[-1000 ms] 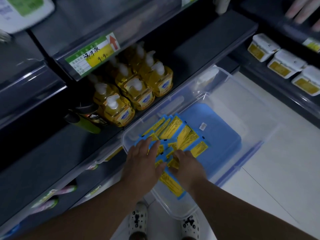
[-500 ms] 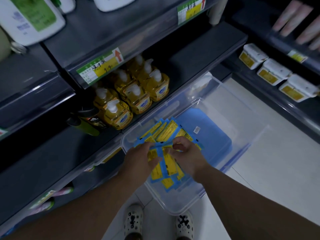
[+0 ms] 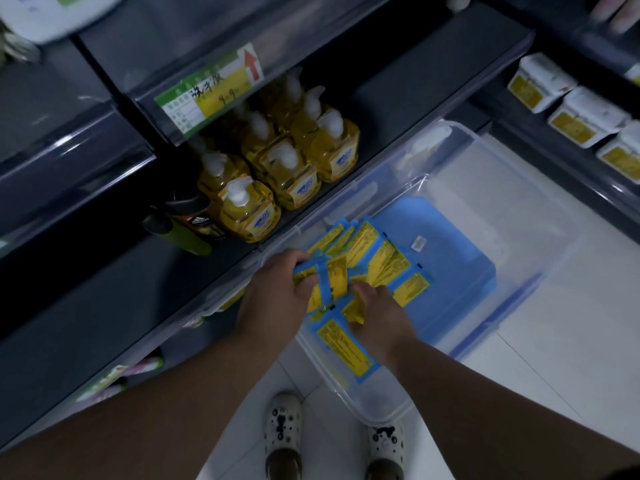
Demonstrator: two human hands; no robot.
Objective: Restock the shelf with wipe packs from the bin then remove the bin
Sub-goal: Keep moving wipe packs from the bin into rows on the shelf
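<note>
A clear plastic bin [image 3: 512, 188] stands on the floor against the dark shelf [image 3: 408, 84]. Inside it lies a pile of blue wipe packs with yellow labels [image 3: 377, 258] on a blue lid-like sheet [image 3: 457, 268]. My left hand [image 3: 277, 296] grips a bunch of packs at the pile's left end, fingers curled round them. My right hand [image 3: 377, 313] pinches packs in the middle of the pile. One pack [image 3: 343, 344] lies flat at the bin's near end, partly under my right wrist.
Yellow pump bottles [image 3: 287, 168] fill the left part of the shelf, with a dark and green bottle [image 3: 183, 230] lying beside them. The shelf's right part is bare. White packs [image 3: 575, 116] line a shelf at the right. My feet [image 3: 332, 441] stand before the bin.
Both hands have gathered packs together in the bin. The left hand went from lying flat on the pile to gripping a bunch, and the packs in it have lifted slightly.
</note>
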